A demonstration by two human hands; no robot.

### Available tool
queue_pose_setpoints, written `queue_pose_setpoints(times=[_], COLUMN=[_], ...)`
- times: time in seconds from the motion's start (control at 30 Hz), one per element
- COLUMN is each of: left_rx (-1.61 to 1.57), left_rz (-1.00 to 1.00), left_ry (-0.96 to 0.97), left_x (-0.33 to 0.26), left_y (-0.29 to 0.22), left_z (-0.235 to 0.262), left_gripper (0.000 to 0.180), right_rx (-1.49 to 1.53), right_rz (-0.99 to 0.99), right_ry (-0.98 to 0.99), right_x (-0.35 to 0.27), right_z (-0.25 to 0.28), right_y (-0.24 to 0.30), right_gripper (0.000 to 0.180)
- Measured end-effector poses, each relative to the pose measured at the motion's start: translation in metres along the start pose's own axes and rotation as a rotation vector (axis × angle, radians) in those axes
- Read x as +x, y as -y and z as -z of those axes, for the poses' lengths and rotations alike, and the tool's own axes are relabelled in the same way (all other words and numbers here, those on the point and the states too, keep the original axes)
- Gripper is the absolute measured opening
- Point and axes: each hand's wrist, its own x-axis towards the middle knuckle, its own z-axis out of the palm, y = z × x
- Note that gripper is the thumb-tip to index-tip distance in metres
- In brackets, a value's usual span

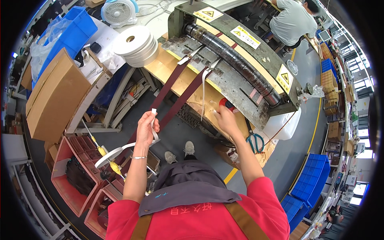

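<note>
My left hand (pixel 146 129) pinches the end of a narrow white tape (pixel 155 137), which loops down beside my wrist to a white reel (pixel 108 158). My right hand (pixel 227 120) is closed at the front edge of the wooden bench, right by a red and black object (pixel 227 104); whether my fingers hold it is hidden. Ahead stands a machine with a long dark roller (pixel 232 60) above a worn metal plate (pixel 222 78). Two dark red straps (pixel 171 82) run from its front edge down toward me. A loose white strip (pixel 203 96) hangs from the plate.
Blue-handled scissors (pixel 255 143) lie on the bench at the right. Stacked white tape rolls (pixel 136 46) stand left of the machine. Nearby are a cardboard box (pixel 56 96), red crates (pixel 72 176) and blue crates (pixel 312 178). A person (pixel 293 22) sits at the far right.
</note>
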Motion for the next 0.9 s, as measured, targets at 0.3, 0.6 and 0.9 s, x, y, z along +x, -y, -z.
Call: queue_pose_setpoints(times=[0.3,0.6,0.9], left_rx=[-0.036,-0.166,0.028], left_rz=[0.026,0.034,-0.091], left_ry=[-0.082,0.097,0.047], left_x=[0.016,0.038,0.028], left_y=[-0.011,-0.027,-0.031], left_z=[0.002,0.007,-0.007], left_gripper=[0.012,0.018,0.015], right_rx=[0.281,0.142,-0.482], right_rz=[-0.578,-1.263,-1.068], right_ry=[-1.015,-0.827,-0.976], right_x=[-0.204,-0.245,-0.257], right_z=[0.181,0.105,0.120], right_y=[-0.091,-0.266,-0.311], right_gripper=[0.007,0.016,0.022])
